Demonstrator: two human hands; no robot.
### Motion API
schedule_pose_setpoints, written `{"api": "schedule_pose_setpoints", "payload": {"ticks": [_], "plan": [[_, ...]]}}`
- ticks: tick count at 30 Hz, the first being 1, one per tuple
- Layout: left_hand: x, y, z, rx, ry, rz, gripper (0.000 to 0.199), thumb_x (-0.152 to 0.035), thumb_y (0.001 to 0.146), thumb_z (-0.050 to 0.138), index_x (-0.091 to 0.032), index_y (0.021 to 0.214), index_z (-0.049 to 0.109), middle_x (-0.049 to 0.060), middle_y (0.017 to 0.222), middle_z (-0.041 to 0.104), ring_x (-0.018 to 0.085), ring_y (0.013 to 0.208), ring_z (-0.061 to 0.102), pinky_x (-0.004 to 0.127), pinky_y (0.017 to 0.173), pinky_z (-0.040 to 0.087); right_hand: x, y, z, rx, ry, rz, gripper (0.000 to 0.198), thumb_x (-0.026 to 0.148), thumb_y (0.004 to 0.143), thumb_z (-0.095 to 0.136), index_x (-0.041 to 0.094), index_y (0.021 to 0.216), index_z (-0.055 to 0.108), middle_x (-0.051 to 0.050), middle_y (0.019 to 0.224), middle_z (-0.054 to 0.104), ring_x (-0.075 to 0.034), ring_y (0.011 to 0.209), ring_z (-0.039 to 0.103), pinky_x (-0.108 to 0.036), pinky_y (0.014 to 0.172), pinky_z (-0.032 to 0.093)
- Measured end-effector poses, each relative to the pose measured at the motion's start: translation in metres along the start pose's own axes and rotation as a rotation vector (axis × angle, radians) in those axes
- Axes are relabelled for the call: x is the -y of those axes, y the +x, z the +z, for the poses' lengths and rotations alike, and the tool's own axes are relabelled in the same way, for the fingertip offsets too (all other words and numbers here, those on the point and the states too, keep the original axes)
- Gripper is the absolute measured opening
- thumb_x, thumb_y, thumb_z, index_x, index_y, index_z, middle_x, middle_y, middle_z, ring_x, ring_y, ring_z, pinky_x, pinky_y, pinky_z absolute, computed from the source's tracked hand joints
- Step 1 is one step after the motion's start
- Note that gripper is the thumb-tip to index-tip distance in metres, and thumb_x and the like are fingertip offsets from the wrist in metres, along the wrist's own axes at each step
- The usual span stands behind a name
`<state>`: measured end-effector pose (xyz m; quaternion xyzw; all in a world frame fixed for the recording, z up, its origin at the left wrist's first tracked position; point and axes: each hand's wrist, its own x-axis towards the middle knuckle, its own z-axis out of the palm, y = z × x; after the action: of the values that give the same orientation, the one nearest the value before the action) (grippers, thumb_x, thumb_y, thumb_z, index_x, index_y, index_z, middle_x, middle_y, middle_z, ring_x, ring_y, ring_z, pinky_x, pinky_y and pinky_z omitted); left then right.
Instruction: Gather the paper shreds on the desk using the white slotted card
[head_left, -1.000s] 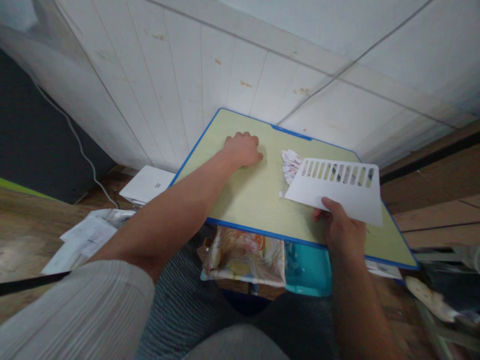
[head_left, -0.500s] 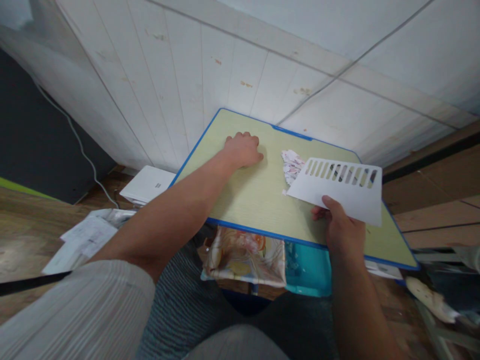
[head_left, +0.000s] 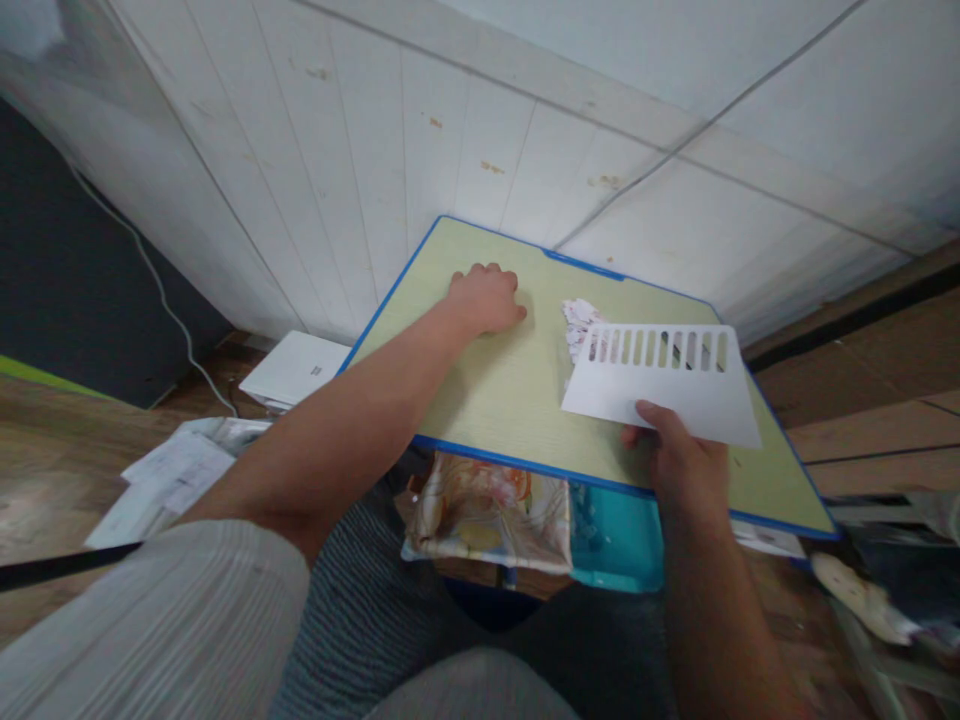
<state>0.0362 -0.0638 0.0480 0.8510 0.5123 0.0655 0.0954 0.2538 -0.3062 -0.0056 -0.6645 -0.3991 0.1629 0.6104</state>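
My right hand (head_left: 686,460) pinches the lower edge of a white card (head_left: 664,390), thumb on top. The stiff-looking card has a row of slots along its far side and is held tilted above the folding table (head_left: 495,400). Partly hidden behind its left end is a small pile of pale paper scraps (head_left: 580,320). My left hand (head_left: 486,300) rests palm down on the table's left part, fingers bent and slightly apart, with no object visible in it. What lies beneath the palm is hidden.
Under the table's near edge are a patterned cloth or bag (head_left: 495,510) and a turquoise tray (head_left: 619,540). A white box (head_left: 296,365) and papers (head_left: 180,470) lie on the floor at left. A white panelled wall (head_left: 450,130) with a cable stands behind.
The white card has tilted and its far edge has swung left and nearer, covering more of the paper scraps. My left hand stays in place.
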Motion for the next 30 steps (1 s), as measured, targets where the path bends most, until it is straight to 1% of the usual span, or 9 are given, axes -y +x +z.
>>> {"api": "schedule_pose_setpoints", "payload": {"ticks": [3, 8, 11, 13, 15, 18, 21, 25, 30], "plan": [[0.0004, 0.0006, 0.0007, -0.001, 0.002, -0.004, 0.066, -0.053, 0.109, 0.064, -0.030, 0.171, 0.073, 0.016, 0.179, 0.066, 0.041, 0.164, 0.059, 0.057, 0.134, 0.051, -0.0021, -0.0008, -0.0011, 0.000, -0.017, -0.027, 0.030, 0.039, 0.086, 0.094, 0.026, 0.072, 0.071, 0.000, 0.066, 0.071, -0.023, 0.065, 0.065, -0.040, 0.071, 0.060], [0.0003, 0.0012, 0.0010, 0.005, 0.010, -0.004, 0.066, -0.053, 0.110, 0.065, -0.028, 0.170, 0.073, 0.016, 0.180, 0.066, 0.041, 0.165, 0.059, 0.055, 0.135, 0.051, -0.0003, -0.0009, 0.0039, -0.013, 0.055, 0.000, 0.025, 0.042, 0.087, 0.096, 0.025, 0.094, 0.079, 0.002, 0.069, 0.074, -0.021, 0.056, 0.062, -0.038, 0.059, 0.054], [0.0001, 0.0008, 0.0007, 0.008, 0.004, -0.002, 0.068, -0.052, 0.110, 0.064, -0.024, 0.171, 0.072, 0.018, 0.181, 0.065, 0.041, 0.167, 0.058, 0.055, 0.136, 0.050, 0.0017, -0.0004, 0.0040, 0.018, 0.006, 0.006, 0.025, 0.042, 0.087, 0.094, 0.025, 0.081, 0.076, 0.000, 0.066, 0.073, -0.022, 0.057, 0.063, -0.039, 0.062, 0.057], [0.0002, 0.0007, 0.0009, 0.007, -0.003, -0.002, 0.068, -0.052, 0.110, 0.064, -0.025, 0.172, 0.072, 0.018, 0.181, 0.064, 0.041, 0.167, 0.058, 0.055, 0.137, 0.050, 0.0025, -0.0003, 0.0021, 0.041, -0.037, 0.004, 0.033, 0.042, 0.088, 0.092, 0.026, 0.068, 0.071, -0.001, 0.063, 0.071, -0.022, 0.059, 0.064, -0.040, 0.067, 0.059], [0.0005, 0.0009, 0.0013, 0.004, -0.002, -0.003, 0.067, -0.053, 0.110, 0.064, -0.027, 0.172, 0.072, 0.017, 0.181, 0.064, 0.041, 0.166, 0.058, 0.055, 0.136, 0.050, 0.0031, -0.0007, -0.0004, 0.058, -0.047, -0.007, 0.038, 0.042, 0.088, 0.092, 0.026, 0.063, 0.068, -0.001, 0.062, 0.070, -0.023, 0.062, 0.065, -0.041, 0.071, 0.060], [0.0011, 0.0018, 0.0022, -0.001, 0.000, -0.001, 0.067, -0.054, 0.109, 0.064, -0.028, 0.171, 0.072, 0.016, 0.181, 0.065, 0.041, 0.165, 0.058, 0.056, 0.136, 0.050, 0.0032, -0.0022, -0.0027, 0.100, -0.027, -0.013, 0.035, 0.041, 0.087, 0.095, 0.026, 0.068, 0.069, 0.000, 0.063, 0.069, -0.023, 0.064, 0.065, -0.041, 0.073, 0.059], [0.0012, 0.0020, 0.0025, 0.000, -0.012, -0.008, 0.067, -0.053, 0.109, 0.064, -0.031, 0.172, 0.072, 0.015, 0.181, 0.065, 0.042, 0.165, 0.057, 0.057, 0.136, 0.049, 0.0028, -0.0034, -0.0015, 0.126, 0.027, 0.008, 0.030, 0.041, 0.084, 0.097, 0.027, 0.077, 0.072, 0.001, 0.065, 0.069, -0.023, 0.062, 0.064, -0.040, 0.068, 0.058], [0.0010, 0.0010, 0.0023, -0.001, -0.027, -0.002, 0.069, -0.053, 0.108, 0.064, -0.029, 0.173, 0.072, 0.018, 0.181, 0.065, 0.045, 0.166, 0.056, 0.062, 0.137, 0.048, 0.0024, -0.0028, 0.0017, 0.066, 0.097, 0.028, 0.028, 0.040, 0.081, 0.097, 0.027, 0.084, 0.072, 0.001, 0.069, 0.070, -0.021, 0.059, 0.062, -0.038, 0.059, 0.054], [0.0010, 0.0010, 0.0025, 0.000, 0.001, 0.002, 0.068, -0.053, 0.110, 0.063, -0.025, 0.172, 0.072, 0.018, 0.180, 0.065, 0.041, 0.166, 0.058, 0.055, 0.135, 0.051, 0.0006, -0.0005, -0.0016, 0.124, 0.051, -0.002, 0.027, 0.039, 0.084, 0.096, 0.026, 0.085, 0.072, 0.002, 0.068, 0.070, -0.021, 0.058, 0.064, -0.037, 0.059, 0.056]]}}
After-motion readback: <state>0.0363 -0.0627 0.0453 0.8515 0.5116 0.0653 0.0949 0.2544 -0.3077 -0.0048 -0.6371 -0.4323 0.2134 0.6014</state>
